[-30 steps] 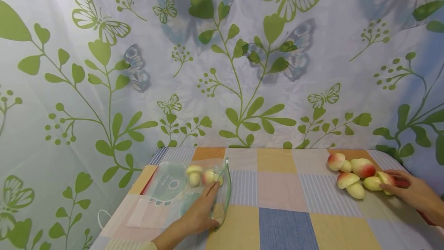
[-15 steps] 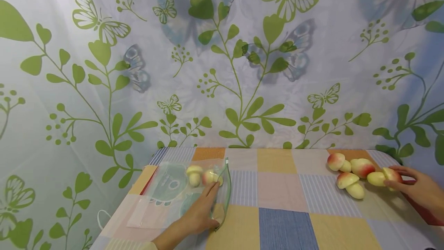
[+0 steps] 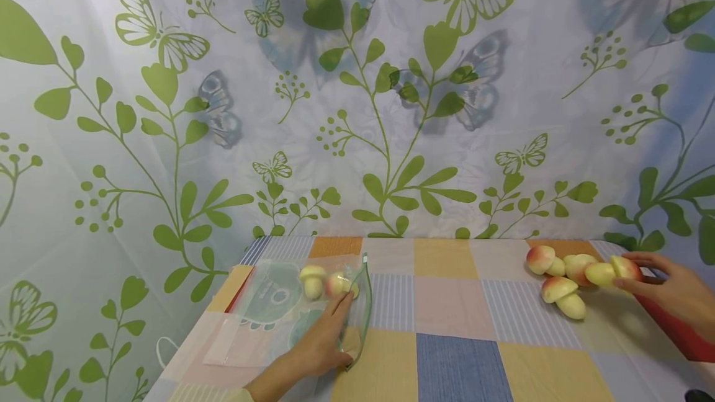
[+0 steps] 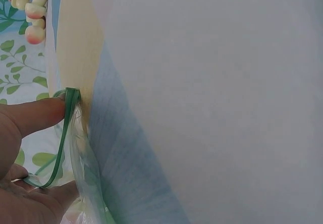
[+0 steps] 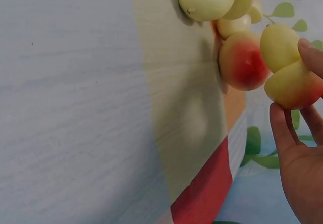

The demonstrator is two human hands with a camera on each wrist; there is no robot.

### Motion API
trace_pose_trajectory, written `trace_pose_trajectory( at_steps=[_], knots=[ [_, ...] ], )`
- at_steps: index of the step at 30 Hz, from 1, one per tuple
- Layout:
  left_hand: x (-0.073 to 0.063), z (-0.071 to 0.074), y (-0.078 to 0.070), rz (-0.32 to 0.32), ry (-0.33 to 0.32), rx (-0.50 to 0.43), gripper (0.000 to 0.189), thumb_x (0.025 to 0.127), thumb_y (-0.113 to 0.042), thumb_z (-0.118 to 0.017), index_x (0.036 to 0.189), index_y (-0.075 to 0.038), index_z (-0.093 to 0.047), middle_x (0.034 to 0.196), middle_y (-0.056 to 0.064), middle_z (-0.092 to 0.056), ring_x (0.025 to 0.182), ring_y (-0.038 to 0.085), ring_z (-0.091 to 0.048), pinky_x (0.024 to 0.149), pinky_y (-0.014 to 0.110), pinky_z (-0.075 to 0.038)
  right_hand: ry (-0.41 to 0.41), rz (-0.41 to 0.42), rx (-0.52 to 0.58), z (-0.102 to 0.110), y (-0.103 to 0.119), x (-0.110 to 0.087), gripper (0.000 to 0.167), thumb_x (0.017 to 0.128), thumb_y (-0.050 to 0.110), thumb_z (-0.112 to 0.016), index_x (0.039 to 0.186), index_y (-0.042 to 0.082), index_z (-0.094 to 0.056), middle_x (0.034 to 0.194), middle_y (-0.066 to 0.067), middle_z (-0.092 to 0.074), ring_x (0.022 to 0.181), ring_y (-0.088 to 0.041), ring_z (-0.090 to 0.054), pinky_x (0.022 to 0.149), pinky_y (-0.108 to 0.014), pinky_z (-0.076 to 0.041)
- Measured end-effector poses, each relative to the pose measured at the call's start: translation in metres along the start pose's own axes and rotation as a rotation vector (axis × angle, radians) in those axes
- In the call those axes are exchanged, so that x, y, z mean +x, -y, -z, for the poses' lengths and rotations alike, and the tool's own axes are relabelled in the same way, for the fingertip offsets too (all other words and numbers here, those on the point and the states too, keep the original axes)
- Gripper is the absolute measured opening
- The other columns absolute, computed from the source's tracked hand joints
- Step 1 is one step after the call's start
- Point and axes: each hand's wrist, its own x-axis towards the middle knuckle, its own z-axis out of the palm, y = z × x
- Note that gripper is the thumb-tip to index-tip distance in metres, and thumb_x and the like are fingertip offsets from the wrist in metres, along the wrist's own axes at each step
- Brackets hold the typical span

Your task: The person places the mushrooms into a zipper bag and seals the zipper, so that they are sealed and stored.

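A clear zip bag (image 3: 268, 290) with a green edge and dinosaur print lies at the left of the table. Inside it show two toy mushrooms (image 3: 313, 281), pale yellow, one with a reddish cap. My left hand (image 3: 324, 340) is at the bag's mouth, its thumb and straight fingers spreading the green edge (image 4: 60, 143) apart. At the right, my right hand (image 3: 676, 293) pinches a yellow toy mushroom (image 5: 280, 47) by its red-tinged cap, raised above the cloth. Close beside it lie three more toy mushrooms (image 3: 564, 296) with red-tinged caps.
A patchwork tablecloth (image 3: 458, 306) covers the table between bag and mushrooms. Behind hangs a curtain (image 3: 357, 141) printed with leaves and butterflies. A white cord (image 3: 166, 349) loops beside the left edge, and a dark object (image 3: 698, 396) pokes in at the lower right corner.
My right hand has lifted its mushroom off the cloth, moving it slightly right and then up and back. My left hand and the bag have stayed put.
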Motion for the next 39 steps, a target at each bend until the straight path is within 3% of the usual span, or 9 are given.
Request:
trace_pose_trajectory(
  at_steps=[5,9,16,23,27,31,34,36,39],
  knots=[
    [0.000,0.000,0.001,0.001,-0.009,0.007,0.118,0.067,0.002,-0.094,0.159,0.007,-0.021,0.162,0.025,-0.025,0.143,0.044,-0.037,0.112,0.052,-0.041,0.017,-0.018,-0.009,-0.003,0.016,0.004,0.090,0.094,0.046,-0.076,0.145,-0.016,-0.035,0.140,-0.048,-0.033,0.115,-0.071,-0.043,0.064,-0.043,-0.060],
    [0.000,0.000,0.001,0.003,-0.012,0.021,0.119,0.066,0.001,-0.095,0.159,0.007,-0.022,0.162,0.024,-0.026,0.142,0.044,-0.039,0.111,0.052,-0.042,0.050,0.014,0.035,-0.006,0.026,0.005,0.087,0.095,0.041,-0.076,0.146,-0.016,-0.034,0.142,-0.046,-0.033,0.118,-0.071,-0.043,0.062,-0.027,-0.057],
    [0.000,-0.001,0.001,-0.002,-0.011,0.027,0.119,0.066,0.000,-0.096,0.159,0.007,-0.022,0.162,0.024,-0.027,0.142,0.043,-0.039,0.111,0.051,-0.042,0.119,0.059,0.090,-0.010,0.042,0.008,0.085,0.096,0.039,-0.075,0.149,-0.013,-0.033,0.147,-0.041,-0.033,0.121,-0.067,-0.045,0.071,-0.035,-0.055],
    [0.000,0.000,0.001,-0.005,-0.009,0.034,0.119,0.066,0.000,-0.096,0.159,0.008,-0.022,0.161,0.025,-0.027,0.142,0.043,-0.040,0.111,0.051,-0.043,0.115,0.114,0.105,-0.016,0.054,0.010,0.079,0.094,0.036,-0.078,0.145,-0.010,-0.039,0.143,-0.036,-0.040,0.111,-0.049,-0.063,0.064,-0.019,-0.051],
    [0.000,0.000,0.001,-0.004,-0.012,0.037,0.120,0.065,0.000,-0.096,0.159,0.008,-0.022,0.161,0.024,-0.027,0.141,0.043,-0.041,0.110,0.050,-0.044,0.125,0.129,0.101,-0.018,0.065,0.009,0.075,0.094,0.035,-0.078,0.145,-0.008,-0.042,0.143,-0.036,-0.042,0.116,-0.058,-0.057,0.065,-0.024,-0.056],
    [0.000,-0.001,0.001,0.000,-0.014,0.037,0.120,0.065,0.000,-0.097,0.159,0.007,-0.022,0.162,0.023,-0.027,0.141,0.042,-0.041,0.110,0.050,-0.044,0.159,0.155,0.107,-0.021,0.074,0.009,0.072,0.095,0.031,-0.078,0.145,-0.007,-0.043,0.141,-0.034,-0.045,0.108,-0.028,-0.067,0.067,-0.027,-0.058],
    [0.001,-0.002,0.002,0.001,-0.017,0.031,0.121,0.065,0.001,-0.096,0.160,0.006,-0.022,0.162,0.022,-0.027,0.142,0.042,-0.041,0.110,0.051,-0.044,0.186,0.184,0.132,-0.027,0.081,0.009,0.070,0.095,0.028,-0.079,0.145,-0.006,-0.044,0.140,-0.030,-0.048,0.101,0.004,-0.057,0.070,-0.027,-0.059],
    [0.001,-0.002,0.001,0.002,-0.019,0.029,0.121,0.064,0.001,-0.096,0.160,0.006,-0.022,0.162,0.022,-0.027,0.142,0.042,-0.040,0.111,0.051,-0.043,0.210,0.202,0.154,-0.032,0.086,0.008,0.069,0.095,0.026,-0.078,0.145,-0.006,-0.044,0.140,-0.030,-0.049,0.104,0.002,-0.057,0.071,-0.028,-0.059],
    [0.002,-0.001,0.001,0.001,-0.020,0.030,0.121,0.064,0.000,-0.096,0.160,0.006,-0.022,0.162,0.022,-0.027,0.142,0.042,-0.041,0.111,0.051,-0.043,0.211,0.245,0.161,-0.041,0.096,0.009,0.065,0.094,0.023,-0.079,0.143,-0.005,-0.047,0.137,-0.029,-0.052,0.112,-0.022,-0.064,0.072,-0.026,-0.058]
  ],
)
